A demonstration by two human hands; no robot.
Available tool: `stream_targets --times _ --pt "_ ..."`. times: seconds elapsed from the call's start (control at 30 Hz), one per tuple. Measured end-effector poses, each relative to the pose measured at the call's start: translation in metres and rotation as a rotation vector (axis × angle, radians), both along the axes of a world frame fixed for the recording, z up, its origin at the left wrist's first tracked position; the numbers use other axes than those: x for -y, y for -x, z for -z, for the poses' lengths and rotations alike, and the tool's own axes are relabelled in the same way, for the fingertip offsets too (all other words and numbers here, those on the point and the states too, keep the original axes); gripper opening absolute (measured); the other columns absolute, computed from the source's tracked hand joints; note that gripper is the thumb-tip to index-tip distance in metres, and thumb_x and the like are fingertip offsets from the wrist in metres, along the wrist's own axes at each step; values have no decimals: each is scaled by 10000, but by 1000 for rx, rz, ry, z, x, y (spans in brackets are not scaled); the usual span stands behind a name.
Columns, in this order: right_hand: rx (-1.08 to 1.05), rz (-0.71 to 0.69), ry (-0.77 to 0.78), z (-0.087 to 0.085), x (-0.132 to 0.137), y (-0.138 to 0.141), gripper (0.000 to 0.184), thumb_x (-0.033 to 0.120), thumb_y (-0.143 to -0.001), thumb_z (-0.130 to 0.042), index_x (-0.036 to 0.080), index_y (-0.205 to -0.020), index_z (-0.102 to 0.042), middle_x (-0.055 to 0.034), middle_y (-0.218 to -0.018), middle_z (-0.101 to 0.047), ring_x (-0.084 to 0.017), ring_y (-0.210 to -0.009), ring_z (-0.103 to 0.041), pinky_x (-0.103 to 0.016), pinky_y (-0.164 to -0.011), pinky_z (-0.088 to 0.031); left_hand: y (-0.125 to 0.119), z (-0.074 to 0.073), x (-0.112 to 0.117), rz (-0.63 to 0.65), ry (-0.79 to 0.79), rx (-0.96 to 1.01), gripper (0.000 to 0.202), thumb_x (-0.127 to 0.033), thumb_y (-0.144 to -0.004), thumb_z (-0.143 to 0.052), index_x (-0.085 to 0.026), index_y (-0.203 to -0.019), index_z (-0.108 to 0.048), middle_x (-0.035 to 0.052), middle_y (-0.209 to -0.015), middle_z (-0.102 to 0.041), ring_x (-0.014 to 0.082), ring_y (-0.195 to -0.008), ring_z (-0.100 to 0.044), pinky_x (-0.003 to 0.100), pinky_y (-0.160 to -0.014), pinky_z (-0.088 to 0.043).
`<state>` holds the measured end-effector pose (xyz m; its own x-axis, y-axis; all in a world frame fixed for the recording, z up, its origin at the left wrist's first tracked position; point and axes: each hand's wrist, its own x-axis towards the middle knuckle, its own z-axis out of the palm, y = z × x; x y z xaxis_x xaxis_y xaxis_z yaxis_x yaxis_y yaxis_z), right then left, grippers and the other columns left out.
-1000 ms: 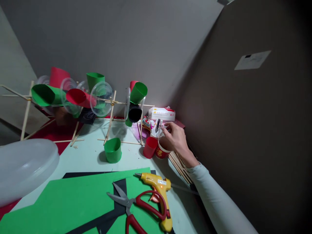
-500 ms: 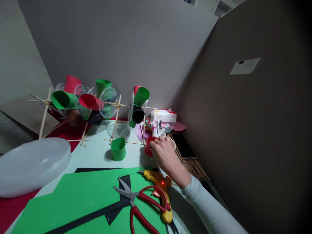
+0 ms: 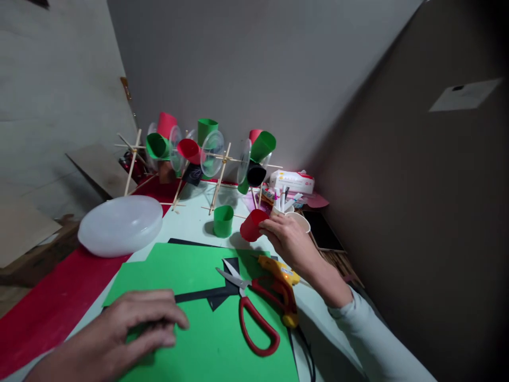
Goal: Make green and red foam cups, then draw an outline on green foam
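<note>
My right hand (image 3: 288, 236) pinches the rim of a red paper cup (image 3: 253, 225), which is tilted above the white tabletop. Just left of it stands a green paper cup (image 3: 223, 222). My left hand (image 3: 137, 326) hovers over the green sheet (image 3: 191, 345), its fingers loosely bent and apart, with nothing in them. Red-handled scissors (image 3: 258, 318) lie with their blades apart on black paper strips (image 3: 214, 297). Beside them lies a yellow glue gun (image 3: 287, 281), partly behind the scissor handle. Farther back is a stick frame (image 3: 222, 170) carrying clear discs with red, green and black paper cups.
A translucent white bowl-like piece (image 3: 121, 225) sits at the left on red cloth (image 3: 51, 318). At the right are a white cup (image 3: 299, 222), several white pens (image 3: 284, 200), a tissue pack (image 3: 292, 182) and a dark tablet (image 3: 323, 231). Grey panels enclose the back and right.
My right hand has lifted the red cup off the table and tilted it. My left hand has come into view at the lower left. The view has shifted left.
</note>
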<state>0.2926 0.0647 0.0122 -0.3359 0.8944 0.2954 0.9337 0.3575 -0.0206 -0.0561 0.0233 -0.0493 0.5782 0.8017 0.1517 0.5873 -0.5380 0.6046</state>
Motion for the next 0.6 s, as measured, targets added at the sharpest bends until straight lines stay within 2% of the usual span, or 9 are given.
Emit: stream_targets --times 0.03,0.07,0.1,0.17,0.23,0.3,0.37,0.5,0.6 --pt "28 -2 30 2 -4 3 137 269 -987 -619 150 -1021 -678 -28 -983 -701 -171 -887 -680 -371 -813 -570 -4 -10 -10 22 13 -8 181 -372 -921 -607 -392 -1028 -752 -21 -1098 -760 241 -1098 -692 314 -903 -575" --pt "57 -1 60 3 -8 5 152 285 -985 -625 150 -1035 -675 -32 -1002 -701 -168 -883 -684 -369 -807 -580 -10 -22 -21 120 -4 15 190 -377 -940 -574 -370 -1015 -749 -20 -1026 -764 212 -980 -717 277 -834 -576" --pt "85 2 87 4 -12 8 167 296 -983 -630 148 -1050 -673 -37 -1014 -702 -167 -875 -687 -366 -797 -586 -17 -33 -34 155 -34 29 211 -366 -969 -533 -338 -1026 -734 -15 -1021 -756 193 -959 -714 266 -843 -560" --pt "133 8 132 7 -19 13 191 307 -983 -632 148 -1081 -668 -43 -1036 -701 -166 -870 -690 -361 -784 -593 -34 -51 -62 152 -166 32 218 -342 -990 -510 -270 -1017 -714 7 -1026 -742 187 -949 -703 264 -832 -542" --pt "172 10 162 9 -25 17 200 310 -981 -634 147 -1094 -666 -47 -1048 -700 -171 -882 -691 -365 -787 -594 -53 -58 -88 148 -249 9 238 -302 -991 -498 -199 -1054 -703 58 -1075 -731 214 -993 -692 302 -849 -538" --pt "200 12 176 11 -30 20 194 308 -980 -635 147 -1085 -668 -46 -1047 -700 -175 -894 -690 -372 -799 -591 -72 -54 -108 145 -269 2 257 -260 -985 -500 -164 -1135 -686 94 -1176 -707 240 -1107 -663 350 -963 -514" --pt "216 11 178 13 -33 22 173 300 -981 -632 148 -1054 -670 -39 -1025 -699 -172 -890 -685 -373 -805 -584 -88 -45 -123 146 -277 -25 276 -231 -973 -528 -141 -1196 -663 116 -1246 -683 262 -1153 -650 390 -1016 -501" --pt "212 -9 172 15 -35 23 89 202 -984 -603 148 -949 -664 -18 -903 -675 -153 -799 -633 -323 -763 -520 -110 -28 -139 137 -284 -103 312 -221 -977 -535 -133 -1257 -640 140 -1275 -673 320 -1175 -646 471 -1008 -513" --pt "182 -36 174 17 -35 22 122 136 -985 -566 149 -913 -663 -41 -859 -660 -149 -724 -562 -292 -693 -417 -117 -21 -147 141 -294 -149 285 -215 -989 -518 -133 -1216 -669 139 -1219 -699 323 -1143 -660 475 -988 -519"
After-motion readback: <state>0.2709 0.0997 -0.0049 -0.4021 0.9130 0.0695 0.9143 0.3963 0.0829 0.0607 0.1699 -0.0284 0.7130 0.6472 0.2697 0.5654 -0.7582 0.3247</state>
